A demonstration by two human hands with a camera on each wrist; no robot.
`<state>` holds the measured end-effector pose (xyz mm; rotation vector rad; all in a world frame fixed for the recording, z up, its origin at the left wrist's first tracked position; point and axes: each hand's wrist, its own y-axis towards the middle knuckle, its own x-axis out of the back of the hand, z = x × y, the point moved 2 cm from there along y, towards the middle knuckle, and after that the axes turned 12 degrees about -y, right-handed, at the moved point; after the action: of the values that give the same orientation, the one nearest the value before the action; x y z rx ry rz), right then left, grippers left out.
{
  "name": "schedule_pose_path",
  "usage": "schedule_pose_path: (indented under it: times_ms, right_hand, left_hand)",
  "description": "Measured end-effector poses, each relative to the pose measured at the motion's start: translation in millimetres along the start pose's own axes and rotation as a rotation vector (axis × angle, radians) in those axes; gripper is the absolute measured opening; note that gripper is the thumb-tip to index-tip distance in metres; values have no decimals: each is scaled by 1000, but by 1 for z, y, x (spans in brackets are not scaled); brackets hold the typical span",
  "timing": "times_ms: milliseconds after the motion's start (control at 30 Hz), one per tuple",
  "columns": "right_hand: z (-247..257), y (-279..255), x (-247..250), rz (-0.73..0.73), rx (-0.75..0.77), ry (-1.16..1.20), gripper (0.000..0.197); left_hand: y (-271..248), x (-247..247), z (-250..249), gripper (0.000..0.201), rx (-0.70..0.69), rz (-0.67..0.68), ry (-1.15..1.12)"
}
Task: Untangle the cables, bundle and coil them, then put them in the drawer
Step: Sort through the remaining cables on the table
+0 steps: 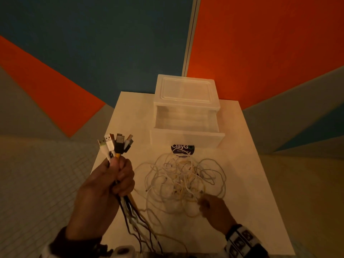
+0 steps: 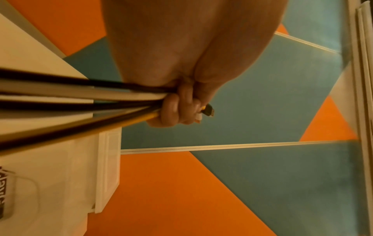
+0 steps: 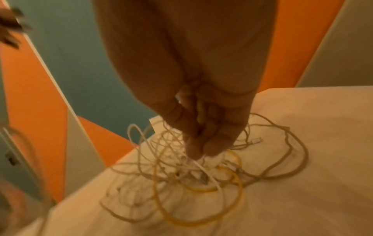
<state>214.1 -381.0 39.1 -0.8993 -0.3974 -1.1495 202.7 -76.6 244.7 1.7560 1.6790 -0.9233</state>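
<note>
My left hand (image 1: 119, 175) is raised over the table's left edge and grips a bunch of cables just below their plugs (image 1: 116, 144), which fan out upward: white, black and grey USB ends. In the left wrist view the fist (image 2: 173, 110) is closed round dark, white and yellow cords (image 2: 80, 102). A tangled heap of white and yellow cables (image 1: 184, 181) lies on the table in front of the open drawer (image 1: 186, 123). My right hand (image 1: 204, 202) reaches into the near side of the heap; its fingertips (image 3: 197, 153) pinch a thin white cable (image 3: 210, 174).
The clear plastic drawer unit (image 1: 186, 90) stands at the back of the white table (image 1: 251, 183), its drawer pulled out. A dark round sticker (image 1: 182, 148) sits just in front of it. Orange and teal wall panels stand close behind. Cords from my left hand trail off the near table edge.
</note>
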Motion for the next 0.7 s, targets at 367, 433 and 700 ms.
schedule_pose_path:
  times_ms: [367,433,700]
  right_hand:
    - [-44,45,-21,-155,-64,-675,12]
    - [-57,49,-21,-22,-154,-630,29]
    - [41,9,87,-289,101,-224,27]
  left_hand:
    - [-8,5,1,39,7,-48,54]
    - [-8,6,2,40,10,-48,41]
    - [3,10,6,38,13,-46,38]
